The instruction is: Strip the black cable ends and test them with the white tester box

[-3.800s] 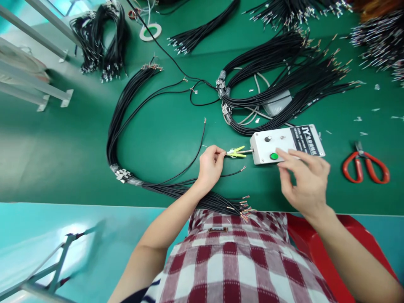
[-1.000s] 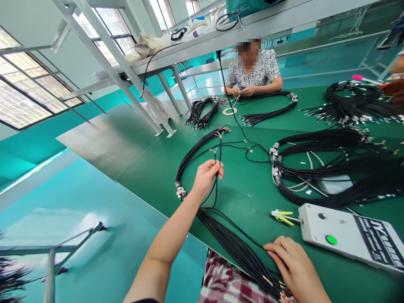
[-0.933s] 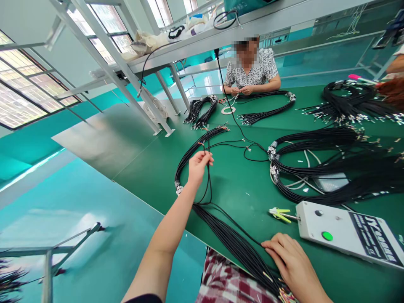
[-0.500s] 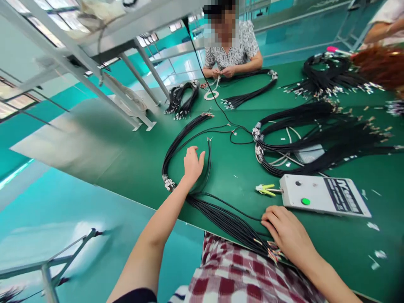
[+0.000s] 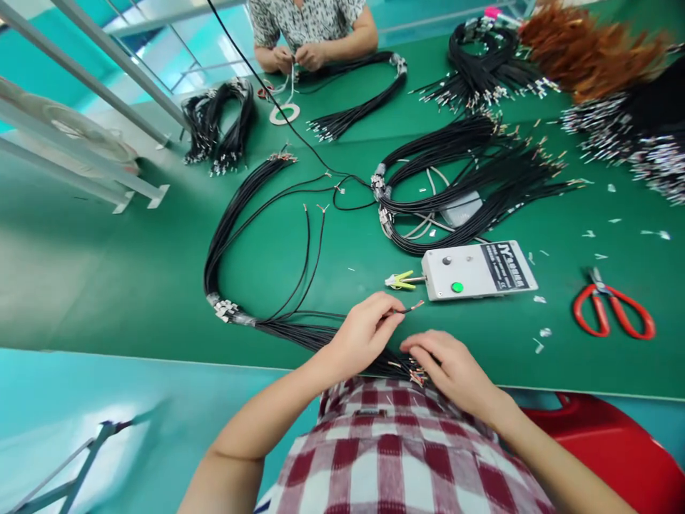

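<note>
My left hand (image 5: 369, 330) is closed on a thin black cable, whose stripped wire end (image 5: 416, 307) sticks out past the fingertips. The cable belongs to a black cable bundle (image 5: 300, 332) along the table's front edge, with white connectors (image 5: 225, 310) grouped at its bend. My right hand (image 5: 447, 364) is held just right of the left, fingers loosely bent and apart, with nothing visible in them. Below its fingertips lie the bundle's coloured wire ends (image 5: 417, 373). A white box with a green button (image 5: 476, 271) and a yellow clip (image 5: 404, 280) lies beyond both hands.
Red-handled cutters (image 5: 613, 310) lie at the right among white scraps. More black cable bundles (image 5: 433, 207) spread behind the box. Across the table, a co-worker's hands (image 5: 300, 57) hold white tape near a tape roll (image 5: 284, 114). Metal frame legs (image 5: 123, 193) stand left; a red chair (image 5: 604, 442) is below.
My left hand has come across to the right and taken a single cable by its end. My right hand has drawn off that cable. The view has tilted down and right, showing the cutters.
</note>
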A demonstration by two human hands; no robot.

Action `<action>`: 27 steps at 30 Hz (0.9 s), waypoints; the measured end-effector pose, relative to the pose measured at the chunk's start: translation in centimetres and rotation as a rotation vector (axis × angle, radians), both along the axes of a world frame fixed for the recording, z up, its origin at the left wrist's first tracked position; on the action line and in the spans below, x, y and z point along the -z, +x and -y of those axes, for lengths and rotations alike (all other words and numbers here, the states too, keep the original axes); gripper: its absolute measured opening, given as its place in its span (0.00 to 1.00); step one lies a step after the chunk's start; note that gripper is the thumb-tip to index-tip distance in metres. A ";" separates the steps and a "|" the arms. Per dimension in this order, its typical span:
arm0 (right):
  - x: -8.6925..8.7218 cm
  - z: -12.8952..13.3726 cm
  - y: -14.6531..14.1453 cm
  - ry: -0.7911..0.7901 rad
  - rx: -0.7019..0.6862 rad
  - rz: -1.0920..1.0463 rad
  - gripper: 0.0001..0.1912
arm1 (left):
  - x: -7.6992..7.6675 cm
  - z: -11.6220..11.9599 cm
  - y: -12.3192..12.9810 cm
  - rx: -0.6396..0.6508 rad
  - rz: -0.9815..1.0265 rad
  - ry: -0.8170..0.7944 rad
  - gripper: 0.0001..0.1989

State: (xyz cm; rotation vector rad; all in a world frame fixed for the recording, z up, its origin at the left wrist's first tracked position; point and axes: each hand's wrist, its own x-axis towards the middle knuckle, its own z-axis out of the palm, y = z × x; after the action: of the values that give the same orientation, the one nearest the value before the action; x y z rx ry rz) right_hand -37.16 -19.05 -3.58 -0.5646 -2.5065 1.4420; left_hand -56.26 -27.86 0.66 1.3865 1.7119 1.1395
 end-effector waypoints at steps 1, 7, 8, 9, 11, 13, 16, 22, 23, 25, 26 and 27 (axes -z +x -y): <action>-0.1 0.2 0.3 0.048 -0.066 0.027 0.12 | 0.0 0.0 0.0 0.001 0.021 -0.002 0.07; -0.9 -0.9 -0.7 -0.014 0.304 -0.125 0.09 | 0.3 -0.1 1.2 -0.077 0.100 -0.010 0.07; -1.0 -1.1 -1.0 -0.032 0.364 -0.163 0.09 | 0.4 0.0 1.4 -0.096 0.121 -0.027 0.08; -1.1 -1.2 -1.4 -0.034 0.402 -0.202 0.11 | 0.5 0.1 1.5 -0.113 0.148 -0.045 0.10; -1.4 -1.0 -2.0 0.006 0.419 -0.265 0.14 | 0.7 0.3 1.6 -0.146 0.207 -0.073 0.11; -1.6 -0.4 -2.6 0.067 0.417 -0.300 0.15 | 0.8 0.4 1.7 -0.187 0.261 -0.084 0.11; -1.5 0.7 -3.0 0.125 0.453 -0.329 0.15 | 0.8 0.4 1.8 -0.235 0.314 -0.081 0.12; -1.2 0.8 -3.6 0.029 0.564 -0.361 0.12 | 1.1 0.3 1.9 -0.265 0.350 -0.063 0.11; -1.2 0.6 -3.7 -0.054 0.577 -0.357 0.11 | 1.1 0.3 2.0 -0.263 0.343 -0.058 0.11; -1.4 0.2 -4.1 -0.227 0.576 -0.350 0.10 | 1.2 0.4 2.0 -0.257 0.321 -0.050 0.10; -1.6 0.0 -4.3 -0.296 0.566 -0.348 0.10 | 1.2 0.4 2.0 -0.255 0.310 -0.048 0.10; -1.7 -0.1 -4.5 -0.348 0.556 -0.346 0.10 | 1.3 0.5 2.0 -0.253 0.299 -0.048 0.10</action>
State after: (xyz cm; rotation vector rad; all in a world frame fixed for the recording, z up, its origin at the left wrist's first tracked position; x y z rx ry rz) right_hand -41.70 -18.96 -1.90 -0.8933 -1.6654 1.5766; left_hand -54.21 -28.33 -0.60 0.9326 1.7126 1.3575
